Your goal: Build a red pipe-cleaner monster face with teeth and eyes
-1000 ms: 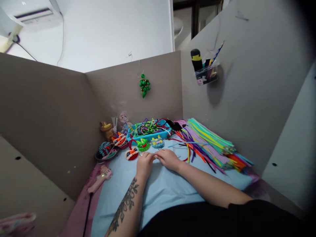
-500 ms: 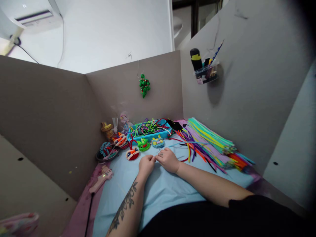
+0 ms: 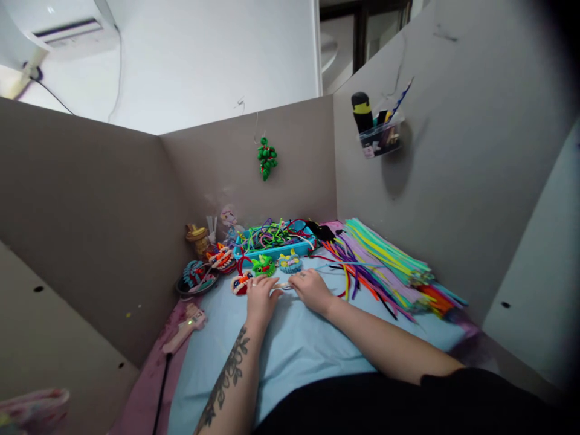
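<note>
Over the light blue cloth (image 3: 212,374), a short pale strip (image 3: 283,286) spans the gap between my hands; its kind is too small to make out. My right hand (image 3: 312,291) pinches its right end with bent fingers. My left hand (image 3: 260,299) is at the other end, thumb apart from the fingers, which stretch toward the strip. Just beyond are a red and white fuzzy animal head (image 3: 241,283), partly behind my left hand, a green one (image 3: 263,266) and a blue and yellow one (image 3: 290,261).
A blue tray (image 3: 254,257) of tangled pipe cleaners stands behind. Bundles of coloured pipe cleaners (image 3: 385,260) lie at right. At left are a dark bowl (image 3: 185,289) and a pink glue gun (image 3: 183,332) with a black cord. Grey panels (image 3: 290,133) enclose the table.
My hands were close together, both pinching. My left hand has shifted slightly left and its fingers have opened out, and the pale strip now shows between the hands.
</note>
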Demonstrator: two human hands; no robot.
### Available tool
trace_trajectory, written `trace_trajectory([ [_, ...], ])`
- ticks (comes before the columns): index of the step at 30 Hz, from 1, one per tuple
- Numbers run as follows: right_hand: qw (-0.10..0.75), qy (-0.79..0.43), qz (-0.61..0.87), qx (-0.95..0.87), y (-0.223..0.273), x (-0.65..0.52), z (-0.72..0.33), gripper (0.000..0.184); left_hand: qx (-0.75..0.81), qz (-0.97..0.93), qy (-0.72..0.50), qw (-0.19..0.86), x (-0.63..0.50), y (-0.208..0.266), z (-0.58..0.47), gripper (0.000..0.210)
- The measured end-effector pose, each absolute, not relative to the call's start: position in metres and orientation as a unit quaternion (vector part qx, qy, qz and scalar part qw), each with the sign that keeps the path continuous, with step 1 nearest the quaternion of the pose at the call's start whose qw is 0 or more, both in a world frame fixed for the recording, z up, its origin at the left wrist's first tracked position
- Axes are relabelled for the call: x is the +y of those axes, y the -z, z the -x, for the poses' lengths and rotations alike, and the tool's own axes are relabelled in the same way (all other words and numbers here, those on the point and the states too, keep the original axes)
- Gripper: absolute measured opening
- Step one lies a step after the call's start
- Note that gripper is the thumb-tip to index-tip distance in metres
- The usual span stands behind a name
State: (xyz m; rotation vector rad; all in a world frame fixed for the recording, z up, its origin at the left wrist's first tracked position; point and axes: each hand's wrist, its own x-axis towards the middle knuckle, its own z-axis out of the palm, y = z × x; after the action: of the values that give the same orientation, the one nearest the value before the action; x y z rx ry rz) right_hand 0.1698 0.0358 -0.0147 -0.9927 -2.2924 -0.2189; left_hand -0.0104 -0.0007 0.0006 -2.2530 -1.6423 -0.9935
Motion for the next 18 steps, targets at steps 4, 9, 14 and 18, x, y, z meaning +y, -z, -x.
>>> trace_trajectory([
  [4, 0.315, 0.076, 0.352, -0.878, 0.015, 0.032, -0.168, 0.017, -0.544, 0.801, 0.233, 0.094, -0.004, -0.002, -0.006, 0.019],
  [9, 0.279, 0.072, 0.336, -0.897, 0.013, 0.035, -0.170, 0.013, -0.592, 0.792, 0.131, 0.074, -0.005, -0.001, -0.010, 0.020],
  [14, 0.274, 0.074, 0.322, -0.903, 0.008, 0.039, -0.174, 0.012, -0.597, 0.791, 0.120, 0.060, -0.010, -0.004, -0.007, 0.023],
  [18, 0.295, 0.072, 0.333, -0.893, 0.008, 0.047, -0.182, 0.013, -0.612, 0.780, 0.116, 0.055, -0.010, -0.006, -0.003, 0.021],
])
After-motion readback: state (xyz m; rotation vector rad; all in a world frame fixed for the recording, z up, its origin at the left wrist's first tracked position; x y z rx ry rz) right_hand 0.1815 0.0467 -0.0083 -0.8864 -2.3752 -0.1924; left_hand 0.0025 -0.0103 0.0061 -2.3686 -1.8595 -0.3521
